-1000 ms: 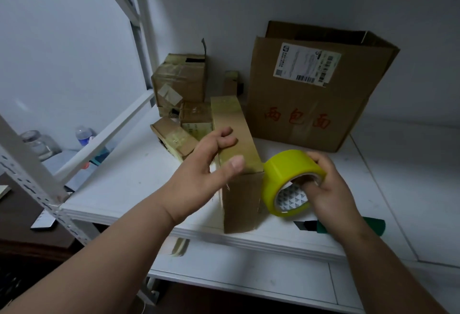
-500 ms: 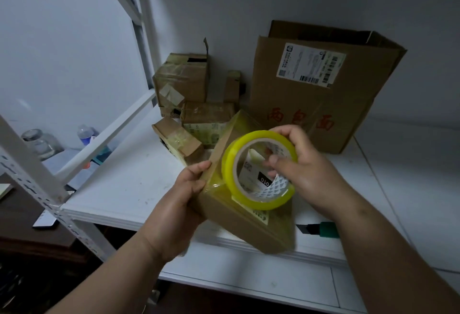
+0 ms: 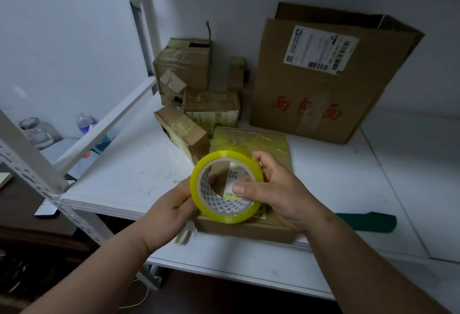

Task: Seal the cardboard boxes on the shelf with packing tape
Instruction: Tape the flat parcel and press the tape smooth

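The flat brown cardboard box (image 3: 251,224) now lies down at the white shelf's (image 3: 129,176) front edge, my left hand (image 3: 171,210) closed on its corner, my right hand (image 3: 273,191) pinching the yellow tape roll (image 3: 225,184) above it, ready for sealing.

The tape roll (image 3: 225,186) shows glossy, translucent yellow plastic film wound on a matt white paper core printed with a grey pattern; the flat box (image 3: 251,144) beneath it is matt brown cardboard, its top sheathed in shiny, wrinkled yellowish tape; the large box (image 3: 321,84) is plain matt corrugated cardboard with a smooth white paper label (image 3: 321,51); the shelf board (image 3: 129,176) looks smooth, matt white and scuffed; the upright (image 3: 32,164) is white-painted perforated metal; the jar (image 3: 34,130) off to the left looks like clear glass.
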`<state>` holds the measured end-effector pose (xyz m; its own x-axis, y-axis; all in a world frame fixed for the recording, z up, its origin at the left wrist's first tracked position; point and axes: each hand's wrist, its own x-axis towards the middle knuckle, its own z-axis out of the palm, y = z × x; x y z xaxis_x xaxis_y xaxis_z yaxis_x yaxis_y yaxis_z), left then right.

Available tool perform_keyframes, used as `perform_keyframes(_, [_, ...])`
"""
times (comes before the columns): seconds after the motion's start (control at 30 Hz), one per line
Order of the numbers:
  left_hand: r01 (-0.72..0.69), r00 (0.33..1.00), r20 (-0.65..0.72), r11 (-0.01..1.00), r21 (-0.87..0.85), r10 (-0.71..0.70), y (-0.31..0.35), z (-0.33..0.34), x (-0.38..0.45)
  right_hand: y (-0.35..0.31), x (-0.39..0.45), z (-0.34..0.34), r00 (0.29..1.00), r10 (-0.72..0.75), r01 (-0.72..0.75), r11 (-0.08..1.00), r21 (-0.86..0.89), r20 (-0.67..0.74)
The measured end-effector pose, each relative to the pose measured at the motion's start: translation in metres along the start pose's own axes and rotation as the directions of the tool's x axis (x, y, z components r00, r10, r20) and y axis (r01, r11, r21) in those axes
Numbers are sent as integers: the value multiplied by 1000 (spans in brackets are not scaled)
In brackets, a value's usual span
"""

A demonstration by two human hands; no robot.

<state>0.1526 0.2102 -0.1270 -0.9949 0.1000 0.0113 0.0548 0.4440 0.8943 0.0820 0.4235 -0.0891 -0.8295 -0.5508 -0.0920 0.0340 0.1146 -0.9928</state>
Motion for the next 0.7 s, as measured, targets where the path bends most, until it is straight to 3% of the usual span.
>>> perform_keyframes(0.2, [-70, 997, 36, 997, 29, 69, -11, -5, 5, -14, -11, -7, 997, -63, 66, 994, -89, 41])
perform_keyframes(0.4, [-27, 1000, -8, 999, -35, 26, -25, -1, 6, -54, -43, -44, 991, -129, 130, 925, -357, 26])
perform_keyframes(0.57, [-13, 999, -38, 999, -36, 11, -22, 3, 5, -78, -77, -88, 1000, 14, -6, 738, -675, 7])
perform_keyframes(0.7, [0, 998, -59, 997, -83, -5, -19, 5, 4, -62, -83, -100, 995, 101, -73, 697, -714, -3])
